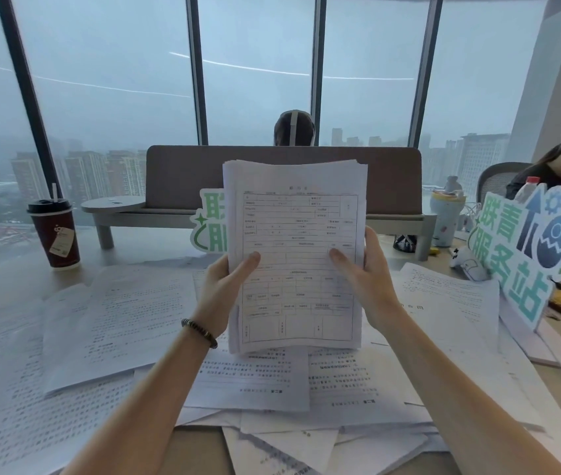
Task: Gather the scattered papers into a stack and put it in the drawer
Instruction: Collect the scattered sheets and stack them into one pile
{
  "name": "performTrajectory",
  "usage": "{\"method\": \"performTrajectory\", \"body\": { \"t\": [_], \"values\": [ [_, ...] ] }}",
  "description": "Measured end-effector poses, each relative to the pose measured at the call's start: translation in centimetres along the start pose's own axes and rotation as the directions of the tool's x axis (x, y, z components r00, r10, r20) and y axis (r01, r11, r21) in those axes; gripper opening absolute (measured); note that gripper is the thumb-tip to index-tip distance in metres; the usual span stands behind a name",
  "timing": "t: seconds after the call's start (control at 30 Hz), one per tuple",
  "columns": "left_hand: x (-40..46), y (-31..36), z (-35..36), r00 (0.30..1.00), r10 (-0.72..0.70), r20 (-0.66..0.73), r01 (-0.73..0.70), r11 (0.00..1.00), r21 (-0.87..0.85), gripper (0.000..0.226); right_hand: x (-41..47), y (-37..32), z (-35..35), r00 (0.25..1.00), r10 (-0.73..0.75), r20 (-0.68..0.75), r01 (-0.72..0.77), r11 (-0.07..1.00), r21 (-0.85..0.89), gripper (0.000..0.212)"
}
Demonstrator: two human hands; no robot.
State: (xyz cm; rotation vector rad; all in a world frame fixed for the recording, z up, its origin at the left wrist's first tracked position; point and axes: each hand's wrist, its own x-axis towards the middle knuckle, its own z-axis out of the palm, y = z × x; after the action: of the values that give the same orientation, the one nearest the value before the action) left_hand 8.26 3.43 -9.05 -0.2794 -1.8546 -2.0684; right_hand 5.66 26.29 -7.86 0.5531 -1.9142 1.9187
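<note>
Desk by windows littered with loose papers, lidded coffee cup far left, left hand and right hand each gripping upright stack edges.

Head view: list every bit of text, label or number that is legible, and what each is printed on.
"联青服务站": right standing sign, large green characters.
"联" and "服", cut off: second sign behind the held stack.
Form on top of the stack, gripped by left hand and right hand: too small to read.
Scattered papers: blurred, unreadable.
Coffee cup tag and logo: unreadable.
</note>
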Motion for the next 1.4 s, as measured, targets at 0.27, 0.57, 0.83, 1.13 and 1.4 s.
{"method": "performTrajectory", "body": {
  "t": [0.27,0.57,0.83,1.13,1.4],
  "values": [
    [0.1,-0.5,-0.2,0.988,-0.152,0.021,0.152,0.987,-0.046,0.025,-0.5,0.6,0.4,0.999,0.023,0.042,-0.024,0.999,0.021,0.032],
    [0.3,-1.3,0.2,1.0,-0.016,-0.021,0.019,0.992,0.123,0.025,-0.3,2.0,0.6,0.989,0.125,0.074,-0.124,0.992,-0.028,0.035],
    [1.9,-2.3,-0.6,0.984,-0.117,-0.132,0.151,0.947,0.282,0.028,0.2,2.9,0.5,0.954,0.285,0.088,-0.235,0.899,-0.37,0.029],
    [2.8,-4.4,-2.7,0.889,-0.371,-0.269,0.449,0.823,0.348,0.038,1.2,4.7,-2.5,0.855,0.514,-0.071,-0.348,0.468,-0.812,0.043],
    [2.8,-5.6,-2.8,0.847,-0.455,-0.276,0.532,0.717,0.45,0.037,1.2,5.8,-2.4,0.839,0.542,-0.043,-0.435,0.621,-0.653,0.048]
  ]
}}
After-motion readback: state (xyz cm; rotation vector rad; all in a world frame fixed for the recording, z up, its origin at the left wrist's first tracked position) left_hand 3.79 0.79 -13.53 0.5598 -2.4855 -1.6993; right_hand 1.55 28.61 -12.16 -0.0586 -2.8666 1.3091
